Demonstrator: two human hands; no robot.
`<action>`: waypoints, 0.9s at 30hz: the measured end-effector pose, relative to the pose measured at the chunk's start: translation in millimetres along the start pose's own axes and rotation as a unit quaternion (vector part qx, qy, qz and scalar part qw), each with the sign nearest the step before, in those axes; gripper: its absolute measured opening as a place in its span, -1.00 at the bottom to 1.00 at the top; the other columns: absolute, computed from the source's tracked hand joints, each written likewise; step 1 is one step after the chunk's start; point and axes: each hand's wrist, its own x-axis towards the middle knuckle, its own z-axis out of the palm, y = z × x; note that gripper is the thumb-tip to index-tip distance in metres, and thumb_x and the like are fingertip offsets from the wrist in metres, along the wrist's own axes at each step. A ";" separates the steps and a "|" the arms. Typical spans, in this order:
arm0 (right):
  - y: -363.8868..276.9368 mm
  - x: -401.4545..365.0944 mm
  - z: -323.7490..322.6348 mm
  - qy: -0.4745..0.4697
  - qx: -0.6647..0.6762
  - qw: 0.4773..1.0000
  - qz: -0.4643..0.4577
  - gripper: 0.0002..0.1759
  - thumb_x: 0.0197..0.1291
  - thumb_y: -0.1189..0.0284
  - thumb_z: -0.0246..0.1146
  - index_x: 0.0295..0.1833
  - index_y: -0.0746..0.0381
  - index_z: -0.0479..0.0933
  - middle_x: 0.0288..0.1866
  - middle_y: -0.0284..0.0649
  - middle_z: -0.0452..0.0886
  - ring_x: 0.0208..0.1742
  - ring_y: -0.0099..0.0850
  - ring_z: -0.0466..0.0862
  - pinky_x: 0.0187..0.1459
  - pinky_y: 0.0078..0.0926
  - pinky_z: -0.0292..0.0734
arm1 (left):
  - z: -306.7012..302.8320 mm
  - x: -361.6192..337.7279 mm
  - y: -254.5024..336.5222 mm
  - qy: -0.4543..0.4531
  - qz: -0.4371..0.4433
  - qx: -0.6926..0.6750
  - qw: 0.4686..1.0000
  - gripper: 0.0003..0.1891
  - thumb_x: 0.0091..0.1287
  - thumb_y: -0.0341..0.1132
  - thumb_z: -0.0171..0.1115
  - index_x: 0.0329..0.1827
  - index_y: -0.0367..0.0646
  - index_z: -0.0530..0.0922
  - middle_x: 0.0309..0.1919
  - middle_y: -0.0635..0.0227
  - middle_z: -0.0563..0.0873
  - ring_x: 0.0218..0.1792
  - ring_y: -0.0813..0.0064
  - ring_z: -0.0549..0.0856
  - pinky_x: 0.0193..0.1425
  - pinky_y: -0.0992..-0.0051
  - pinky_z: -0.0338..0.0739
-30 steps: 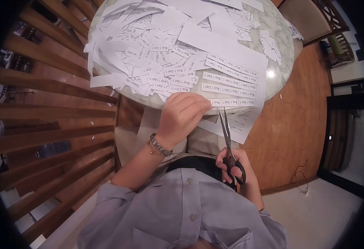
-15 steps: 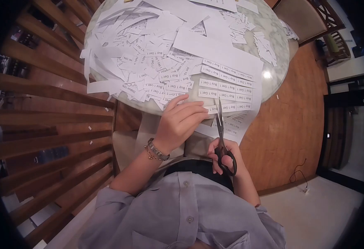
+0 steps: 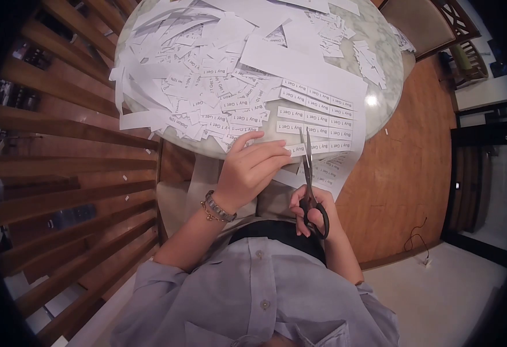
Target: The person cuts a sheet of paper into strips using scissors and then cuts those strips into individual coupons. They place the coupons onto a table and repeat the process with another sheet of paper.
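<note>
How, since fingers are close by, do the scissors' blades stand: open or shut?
Slightly open: the scissors in the right hand show a narrow gap between their blades.

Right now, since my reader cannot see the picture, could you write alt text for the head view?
The right hand holds slightly open black-handled scissors at a printed paper strip, its end held by the left hand. More "Buy 1 Get 1" strips and a heap of cut slips lie on a round marble-patterned table.
</note>
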 end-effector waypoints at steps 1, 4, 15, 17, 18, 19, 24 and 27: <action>-0.9 -0.2 0.6 0.003 -0.006 1.000 0.001 -0.44 -0.10 0.06 0.27 -0.30 0.35 0.30 -0.64 -0.39 0.29 -0.81 -0.65 0.33 -0.73 -0.71 0.36 | -0.2 -0.1 0.3 -0.003 -0.001 0.000 1.000 -0.87 -0.09 -0.50 0.23 -0.45 -0.12 0.55 -0.42 0.43 0.63 -0.22 0.47 0.62 -0.04 0.38 0.35; -0.9 -0.6 -0.3 0.003 -0.005 1.000 0.001 -0.48 -0.08 0.09 0.27 -0.31 0.35 0.30 -0.64 -0.39 0.30 -0.82 -0.65 0.33 -0.73 -0.71 0.35 | -1.0 0.2 0.3 -0.006 -0.001 0.002 1.000 -0.87 -0.09 -0.50 0.23 -0.45 -0.11 0.55 -0.41 0.43 0.63 -0.23 0.47 0.62 -0.05 0.39 0.34; -4.5 -1.8 1.6 0.038 -0.026 0.998 0.034 -0.67 -0.01 0.32 0.25 -0.36 0.35 0.32 -0.69 -0.35 0.33 -0.84 -0.64 0.33 -0.77 -0.70 0.32 | -2.8 0.7 0.7 -0.004 0.005 0.007 1.000 -0.87 -0.10 -0.51 0.24 -0.46 -0.11 0.55 -0.40 0.43 0.64 -0.23 0.49 0.62 -0.05 0.40 0.33; -4.9 -1.3 0.9 0.037 -0.030 0.998 0.032 -0.69 -0.01 0.35 0.24 -0.36 0.36 0.32 -0.70 -0.35 0.34 -0.84 -0.65 0.33 -0.78 -0.71 0.31 | -5.5 2.1 1.2 -0.011 0.020 0.015 1.000 -0.88 -0.09 -0.51 0.22 -0.46 -0.12 0.55 -0.38 0.42 0.64 -0.23 0.50 0.62 -0.04 0.38 0.32; -4.8 -1.1 0.8 0.036 -0.030 0.998 0.032 -0.69 -0.01 0.35 0.24 -0.36 0.36 0.32 -0.70 -0.35 0.34 -0.84 -0.65 0.33 -0.78 -0.71 0.31 | -8.9 3.0 1.1 -0.011 0.020 0.016 1.000 -0.88 -0.09 -0.51 0.22 -0.46 -0.12 0.55 -0.38 0.42 0.64 -0.23 0.50 0.62 -0.04 0.38 0.32; -4.7 -0.9 0.7 0.040 -0.034 0.998 0.036 -0.68 -0.02 0.34 0.26 -0.35 0.36 0.32 -0.69 -0.35 0.34 -0.84 -0.65 0.33 -0.78 -0.71 0.31 | -13.9 4.0 0.0 0.005 0.050 0.045 0.998 -0.88 -0.09 -0.50 0.22 -0.46 -0.11 0.55 -0.37 0.42 0.64 -0.24 0.49 0.62 -0.03 0.37 0.31; 0.1 -3.5 -3.1 0.035 -0.044 0.998 0.038 -0.60 -0.08 0.28 0.31 -0.35 0.36 0.33 -0.66 -0.35 0.35 -0.84 -0.66 0.33 -0.78 -0.72 0.32 | -36.4 10.3 -30.1 0.065 0.097 0.138 0.983 -0.90 0.01 -0.43 0.14 -0.40 -0.06 0.56 -0.29 0.50 0.63 -0.23 0.52 0.60 -0.04 0.35 0.32; 1.2 -3.1 -3.8 0.031 -0.028 0.998 0.038 -0.53 -0.13 0.20 0.33 -0.34 0.36 0.33 -0.65 -0.36 0.33 -0.83 -0.65 0.34 -0.77 -0.72 0.33 | -44.0 14.2 -32.9 -0.065 0.051 0.174 0.981 -0.86 0.05 -0.42 0.13 -0.31 -0.03 0.55 -0.22 0.52 0.61 -0.15 0.54 0.57 -0.01 0.33 0.28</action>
